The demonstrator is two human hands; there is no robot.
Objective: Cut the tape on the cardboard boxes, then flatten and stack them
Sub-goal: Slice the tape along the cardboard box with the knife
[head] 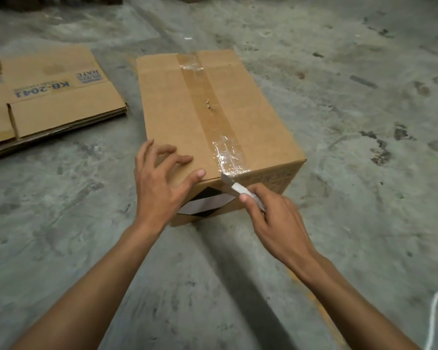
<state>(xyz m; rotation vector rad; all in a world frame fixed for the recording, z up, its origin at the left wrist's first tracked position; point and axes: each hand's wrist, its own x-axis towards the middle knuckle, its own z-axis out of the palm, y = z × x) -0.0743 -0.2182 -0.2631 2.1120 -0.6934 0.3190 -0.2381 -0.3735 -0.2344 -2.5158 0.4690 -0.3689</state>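
A closed cardboard box (213, 122) stands on the concrete floor (352, 97) in the middle of the scene, its top seam sealed by a strip of brown tape (209, 104) running from the far edge to the near edge, with crinkled clear tape at both ends. On the box's near side a black-and-white diamond label (208, 202) shows, partly hidden behind the left hand; faint blue printing at the near right corner of that side is too blurred to read.

The left hand (163, 183) rests on the near left part of the box top, fingers spread and bent, fingertips and thumb touching the cardboard. The right hand (271, 218) grips a light-coloured utility knife (240, 192), fingers curled round its handle, the blade tip touching the tape at the near top edge of the box. Most of the handle is covered by the hand.

To the far left lies a stack of flattened boxes (48, 97), cut off by the left edge. The top one reads "KB-2041" upside down; a smaller blue block beside it ends in what looks like "RAVE", the rest unreadable.

A white cord (434, 319) curls in at the near right corner, cut off by the frame.
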